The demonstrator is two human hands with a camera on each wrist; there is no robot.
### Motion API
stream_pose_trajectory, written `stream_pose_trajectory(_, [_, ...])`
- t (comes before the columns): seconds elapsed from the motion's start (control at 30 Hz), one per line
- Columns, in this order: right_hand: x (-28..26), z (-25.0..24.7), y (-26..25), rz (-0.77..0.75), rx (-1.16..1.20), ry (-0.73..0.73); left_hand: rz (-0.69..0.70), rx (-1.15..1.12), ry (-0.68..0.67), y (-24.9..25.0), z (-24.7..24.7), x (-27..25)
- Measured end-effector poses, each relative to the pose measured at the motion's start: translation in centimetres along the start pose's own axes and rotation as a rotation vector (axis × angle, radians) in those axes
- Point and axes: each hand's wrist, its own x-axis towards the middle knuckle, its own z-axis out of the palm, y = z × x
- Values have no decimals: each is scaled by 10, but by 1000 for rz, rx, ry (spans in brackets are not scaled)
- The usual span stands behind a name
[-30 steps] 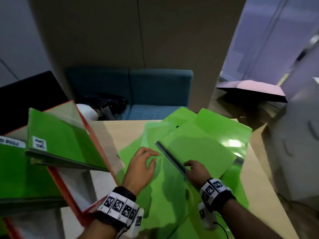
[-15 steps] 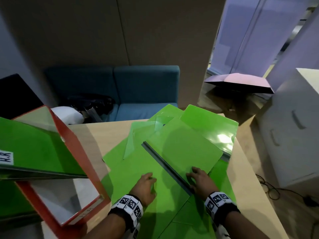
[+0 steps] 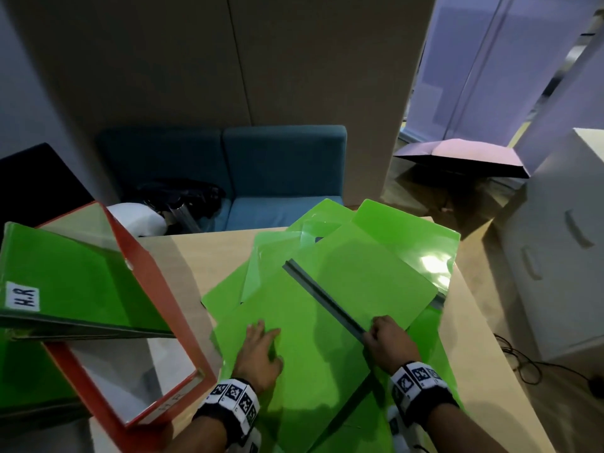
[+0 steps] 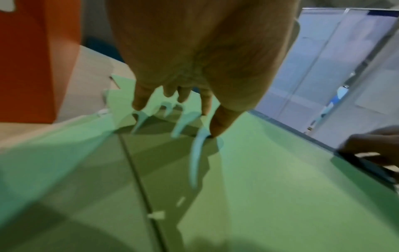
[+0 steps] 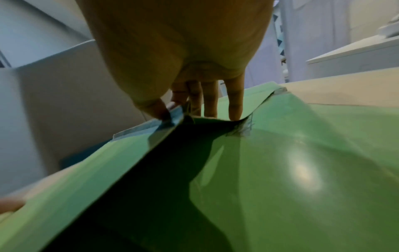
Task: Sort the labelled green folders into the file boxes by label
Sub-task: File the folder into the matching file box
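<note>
A pile of green folders (image 3: 327,322) lies fanned across the wooden table (image 3: 209,253). My right hand (image 3: 380,335) pinches the near end of the top folder's (image 3: 362,282) dark grey spine (image 3: 327,297), thumb over its edge (image 5: 170,116), lifting that end off the pile. My left hand (image 3: 261,346) rests flat with straight fingers (image 4: 140,102) on the folder (image 4: 259,170) beneath. At the left stands a red file box (image 3: 143,289) marked H.R, with a green folder (image 3: 65,282) labelled H.R leaning in it.
A blue sofa (image 3: 281,171) with a dark bag (image 3: 183,197) stands behind the table. A white drawer cabinet (image 3: 562,256) is at the right, with cables (image 3: 519,361) on the floor beside it. A pink umbrella (image 3: 457,156) lies open on the floor further back.
Both hands have slid nearer along the pile. My left hand has flattened on the lower folder, and my right hand has gone from resting on the spine to pinching it.
</note>
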Motion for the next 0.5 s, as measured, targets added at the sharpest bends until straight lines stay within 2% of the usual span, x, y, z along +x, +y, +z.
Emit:
stream_pose_trajectory(0.13, [9,-13,3,110,161,48,-241,-115,145,-10,-7,3])
stream_pose_trajectory(0.23, [10,-18,0,134,197,99,-375,-244,185,-8,-8,6])
stream_pose_trajectory(0.4, [2,-29,-18,94,202,209,-508,-620,67,3,-6,22])
stream_pose_trajectory(0.5, [3,-32,-15,49,190,211,-495,-685,175,-3,-14,28])
